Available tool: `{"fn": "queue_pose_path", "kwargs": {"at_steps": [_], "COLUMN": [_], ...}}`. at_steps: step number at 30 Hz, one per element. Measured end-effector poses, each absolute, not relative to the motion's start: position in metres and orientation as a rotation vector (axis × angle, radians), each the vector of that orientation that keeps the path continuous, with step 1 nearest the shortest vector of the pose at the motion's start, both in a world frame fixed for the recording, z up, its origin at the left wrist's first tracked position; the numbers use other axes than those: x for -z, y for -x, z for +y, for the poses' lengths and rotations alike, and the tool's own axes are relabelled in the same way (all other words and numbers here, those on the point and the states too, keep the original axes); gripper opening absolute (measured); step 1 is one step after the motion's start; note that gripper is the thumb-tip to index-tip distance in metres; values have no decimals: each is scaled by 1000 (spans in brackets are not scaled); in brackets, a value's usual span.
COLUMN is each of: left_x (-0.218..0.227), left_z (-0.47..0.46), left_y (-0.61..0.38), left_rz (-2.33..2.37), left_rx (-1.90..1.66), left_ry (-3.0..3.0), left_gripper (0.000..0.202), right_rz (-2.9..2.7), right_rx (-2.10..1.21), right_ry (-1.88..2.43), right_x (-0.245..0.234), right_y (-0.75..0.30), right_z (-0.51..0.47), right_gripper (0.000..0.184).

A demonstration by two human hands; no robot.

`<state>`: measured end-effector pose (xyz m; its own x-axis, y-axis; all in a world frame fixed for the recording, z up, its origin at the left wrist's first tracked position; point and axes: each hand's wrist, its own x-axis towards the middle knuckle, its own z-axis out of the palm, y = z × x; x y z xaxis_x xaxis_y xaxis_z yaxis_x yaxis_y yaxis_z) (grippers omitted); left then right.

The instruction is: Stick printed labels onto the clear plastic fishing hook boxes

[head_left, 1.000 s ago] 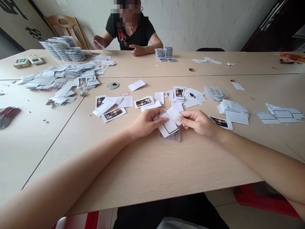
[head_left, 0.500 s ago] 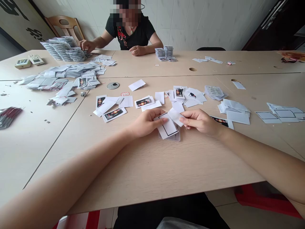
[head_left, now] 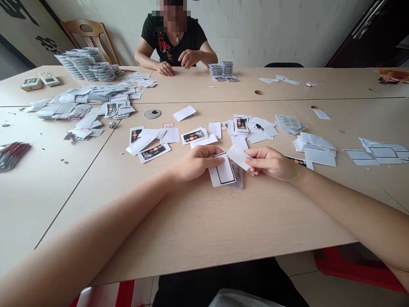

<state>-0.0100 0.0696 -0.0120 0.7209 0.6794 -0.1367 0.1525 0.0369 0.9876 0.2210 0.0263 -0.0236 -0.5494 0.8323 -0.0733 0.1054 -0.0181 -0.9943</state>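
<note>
My left hand (head_left: 204,161) is closed on a white card with a black line border (head_left: 223,172), thumb on top. Under that card shows part of a clear plastic case (head_left: 238,179); whether the left fingers also grip it I cannot tell. Between thumb and fingers, my right hand (head_left: 268,164) pinches a plain white card (head_left: 239,157), held tilted beside the bordered one. Just beyond my hands lie loose white cards (head_left: 260,128) and printed dark cards (head_left: 155,152).
A co-worker (head_left: 175,42) sits across the table (head_left: 191,230), near stacked packets (head_left: 86,64). White card piles (head_left: 83,100) spread at left. At right lie a card stack (head_left: 316,149), black-lined cards (head_left: 383,152) and clear plastic cases (head_left: 289,123).
The bordered card in my left hand has turned a little and shifted left, showing more of the clear case. My right hand's card moved slightly right. The co-worker's hand left the stacked packets.
</note>
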Motion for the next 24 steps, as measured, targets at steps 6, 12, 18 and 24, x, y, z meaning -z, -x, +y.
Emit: {"fn": "queue_pose_path", "kwargs": {"at_steps": [6,12,18,24], "left_x": [10,14,16,12], "left_z": [69,70,69,66], "left_y": [9,8,8,4], "left_rz": [731,702,689,757], "left_rx": [-467,-481,-524,-667], "left_ry": [-1488,-1516,-1543,-1514], "left_gripper": [19,19,15,12], "right_rz": [-1580,-1380,-1150,-1041], "right_rx": [-1723,-1819,-1817,-1732], "right_ry": [958,863,816,834], "right_x": [20,23,23,28], "right_y": [-221,-221,-218,-219], "right_z": [29,31,28,34], "right_gripper": [24,15,13,5]}}
